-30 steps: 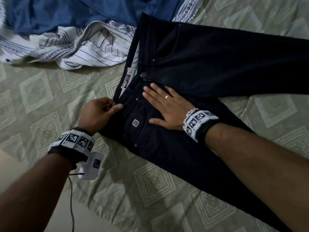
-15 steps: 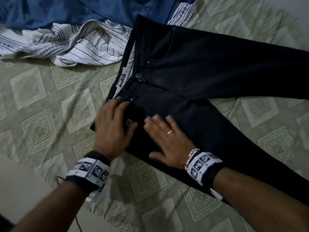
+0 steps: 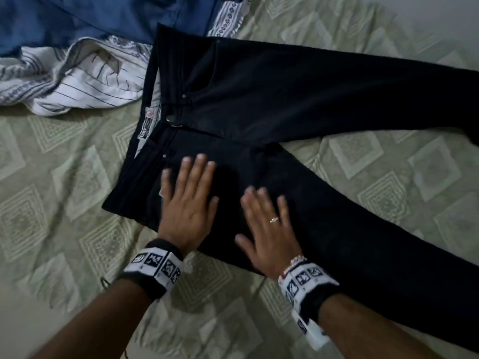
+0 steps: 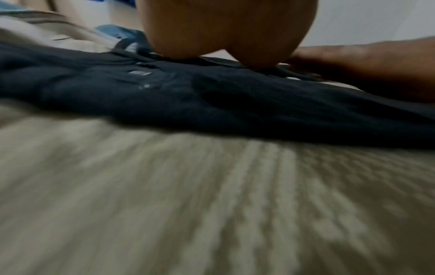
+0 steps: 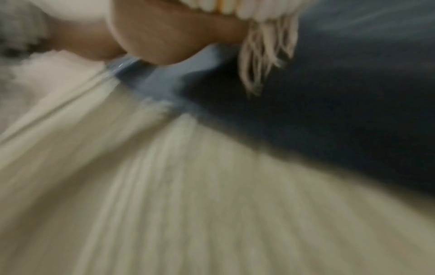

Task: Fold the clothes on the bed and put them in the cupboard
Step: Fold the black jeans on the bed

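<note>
The black jeans (image 3: 272, 120) lie spread on the bed (image 3: 64, 203), waistband toward the striped shirt (image 3: 85, 86) and blue garment (image 3: 103, 19), legs splayed apart to the right; both the left hand (image 3: 189, 200) and right hand (image 3: 267, 229) press flat on the near leg, fingers straight, gripping nothing. The denim looks thick, soft and fairly heavy, likely to hold a crease without slipping, so I would take it at the waistband corner and a leg hem. No container or cupboard is in view.
</note>
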